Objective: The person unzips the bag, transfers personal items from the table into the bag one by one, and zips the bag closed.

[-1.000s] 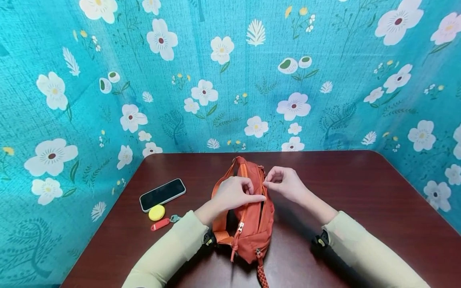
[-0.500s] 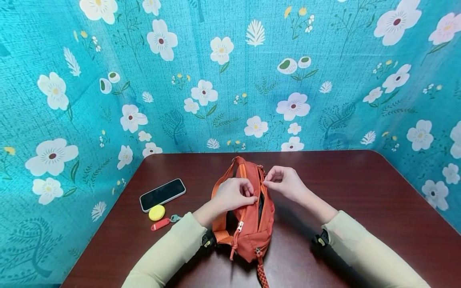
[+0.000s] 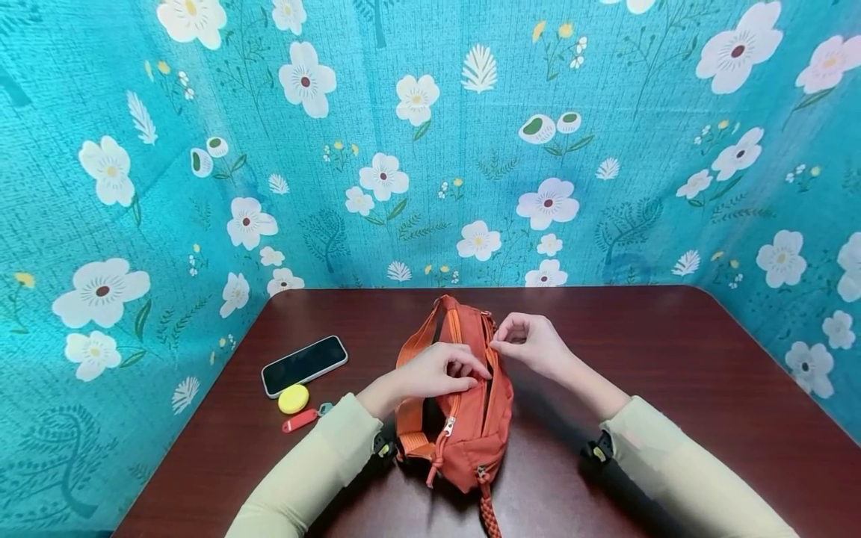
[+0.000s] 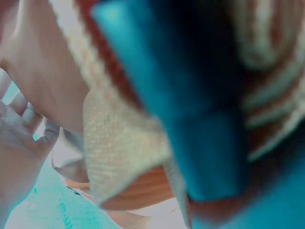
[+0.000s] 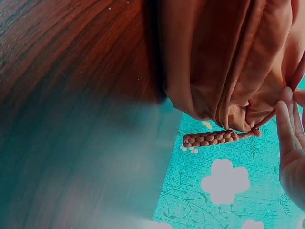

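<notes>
An orange-red waist bag (image 3: 474,456) stands on the table, a long zipped slit (image 3: 487,400) partly parted along its top. My left hand (image 3: 430,371) lies over the bag with its index fingertip at the slit and the thumb beside its left edge. On the far right side of the slit, my right hand (image 3: 534,344) pinches the bag's edge between thumb and fingers. The right wrist view shows that hand (image 5: 295,148) at the bag's folded fabric (image 5: 205,57). Bent fingers of my left hand (image 4: 21,148) appear beside the bag in the left wrist view.
A phone (image 3: 304,366), a yellow round case (image 3: 293,399) and a red tag (image 3: 299,421) with a key (image 3: 325,409) lie left of the bag. A braided cord (image 3: 489,515) hangs off its near end. Floral cloth (image 3: 471,149) rises behind the table (image 3: 639,351).
My left hand has shifted its thumb back from the slit and brought its index finger to it. The slit gaped wider half a second ago. The right hand keeps its place.
</notes>
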### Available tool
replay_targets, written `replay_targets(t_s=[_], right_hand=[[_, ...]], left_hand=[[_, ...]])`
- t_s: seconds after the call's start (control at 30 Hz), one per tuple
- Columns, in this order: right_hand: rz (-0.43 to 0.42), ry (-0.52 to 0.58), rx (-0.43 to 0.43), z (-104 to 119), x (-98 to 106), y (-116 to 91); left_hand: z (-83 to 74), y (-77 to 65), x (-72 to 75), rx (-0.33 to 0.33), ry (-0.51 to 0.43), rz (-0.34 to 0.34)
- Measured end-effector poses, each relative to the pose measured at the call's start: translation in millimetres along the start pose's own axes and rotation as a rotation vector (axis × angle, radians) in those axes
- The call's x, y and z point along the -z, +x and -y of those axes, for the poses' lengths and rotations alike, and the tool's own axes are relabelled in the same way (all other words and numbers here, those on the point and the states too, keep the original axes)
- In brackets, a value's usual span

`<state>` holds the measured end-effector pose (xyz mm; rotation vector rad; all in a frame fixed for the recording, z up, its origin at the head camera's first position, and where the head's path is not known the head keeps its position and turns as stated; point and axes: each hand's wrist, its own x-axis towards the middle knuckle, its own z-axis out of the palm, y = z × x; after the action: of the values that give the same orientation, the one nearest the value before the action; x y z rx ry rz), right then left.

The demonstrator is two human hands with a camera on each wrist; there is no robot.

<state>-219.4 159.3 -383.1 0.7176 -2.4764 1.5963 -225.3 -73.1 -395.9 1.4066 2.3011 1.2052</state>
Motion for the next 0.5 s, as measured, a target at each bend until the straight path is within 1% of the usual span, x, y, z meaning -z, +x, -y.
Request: replay_targets(t_s=[0.17, 0.4, 0.5], right_hand=[[0.011, 0.009, -0.020, 4.5, -1.0, -0.3], [0.025, -0.002, -0.010, 39.7, 0.7, -7.4], [0.027, -0.004, -0.022, 42.4, 0.7, -8.0]], left_hand=[[2.1, 2.5, 0.7, -0.039, 0.054, 0.017], [0.9, 5.5, 1.1, -0.059, 0.103, 0.029], [0.9, 6.1, 1.2, -0.069, 0.117, 0.023]])
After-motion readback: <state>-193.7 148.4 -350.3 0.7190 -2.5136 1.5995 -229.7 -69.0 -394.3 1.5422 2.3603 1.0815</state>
